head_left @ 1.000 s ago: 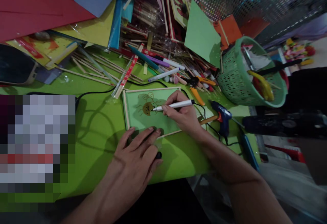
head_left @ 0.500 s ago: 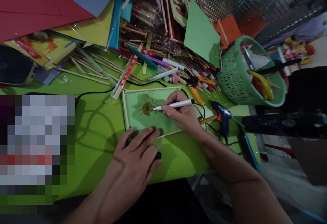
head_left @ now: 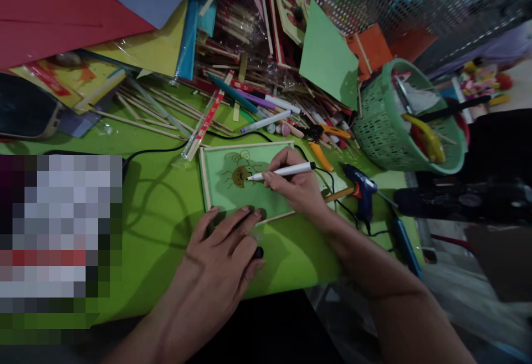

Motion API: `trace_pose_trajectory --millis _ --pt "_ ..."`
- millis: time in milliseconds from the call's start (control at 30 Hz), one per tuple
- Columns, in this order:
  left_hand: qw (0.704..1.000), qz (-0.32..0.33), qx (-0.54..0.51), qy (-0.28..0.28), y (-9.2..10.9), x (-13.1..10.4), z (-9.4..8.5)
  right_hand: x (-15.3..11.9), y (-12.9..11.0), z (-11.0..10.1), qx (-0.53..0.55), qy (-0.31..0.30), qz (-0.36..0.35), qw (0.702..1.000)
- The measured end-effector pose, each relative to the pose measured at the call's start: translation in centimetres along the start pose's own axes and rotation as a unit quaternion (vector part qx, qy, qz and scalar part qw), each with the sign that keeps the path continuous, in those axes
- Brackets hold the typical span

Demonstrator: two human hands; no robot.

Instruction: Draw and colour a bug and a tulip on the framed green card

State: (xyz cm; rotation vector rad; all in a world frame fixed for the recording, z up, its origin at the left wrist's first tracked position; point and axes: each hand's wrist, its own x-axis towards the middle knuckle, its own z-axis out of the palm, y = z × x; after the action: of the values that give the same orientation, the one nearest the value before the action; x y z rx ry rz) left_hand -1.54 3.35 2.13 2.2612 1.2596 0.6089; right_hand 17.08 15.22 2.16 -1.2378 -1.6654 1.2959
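Observation:
My right hand [head_left: 297,181] grips a white marker [head_left: 288,170] with a black end, its tip touching or just above a drawing [head_left: 240,174] of a round brown smiling figure with wavy limbs. The drawing is on a green sheet [head_left: 220,200] edged with thin wooden sticks. My left hand [head_left: 224,256] lies over the near edge of this frame, several fingertips resting on it. Between its thumb and curled index finger pokes a black rounded end [head_left: 258,252], which looks like a marker cap; the rest of it is hidden.
Behind the frame lie loose sticks, pens [head_left: 266,121] and orange-handled pliers [head_left: 320,156]. A glue gun [head_left: 363,186] with its cord sits to the right, near a green basket [head_left: 369,137] of tools. Coloured paper [head_left: 328,54] is piled at the back. A blurred-out patch covers the left.
Both hands, the marker and the frame look almost unmoved. Only a slight shift of the whole view shows.

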Motion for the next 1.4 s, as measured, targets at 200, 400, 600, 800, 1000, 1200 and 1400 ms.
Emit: trace_pose_trajectory --millis 200,400,600,800,1000,1200,1400 --pt "1.000 0.003 0.002 0.002 0.0 0.0 0.0 -0.1 -0.1 0.1 -0.012 -0.004 0.004 1.000" --pt "1.000 -0.003 0.000 -0.006 -0.1 -0.1 0.1 0.0 0.1 -0.2 0.005 0.013 0.012 1.000" --pt "1.000 -0.006 0.004 -0.011 0.1 -0.1 0.1 0.0 0.1 -0.1 0.019 0.008 0.011 1.000" --pt "1.000 -0.013 -0.004 -0.006 0.1 0.0 0.1 0.0 -0.4 0.1 -0.004 -0.002 0.002 1.000" --pt "1.000 -0.012 -0.007 -0.010 0.2 -0.1 -0.1 0.1 0.3 -0.4 0.051 0.038 0.001 0.998" --pt "1.000 -0.008 -0.011 -0.007 0.1 0.0 -0.3 0.2 0.7 -0.9 0.081 0.052 -0.004 0.995" --pt "1.000 -0.011 -0.005 -0.009 0.2 0.0 -0.3 0.1 0.3 -0.5 0.071 0.005 0.004 0.997"
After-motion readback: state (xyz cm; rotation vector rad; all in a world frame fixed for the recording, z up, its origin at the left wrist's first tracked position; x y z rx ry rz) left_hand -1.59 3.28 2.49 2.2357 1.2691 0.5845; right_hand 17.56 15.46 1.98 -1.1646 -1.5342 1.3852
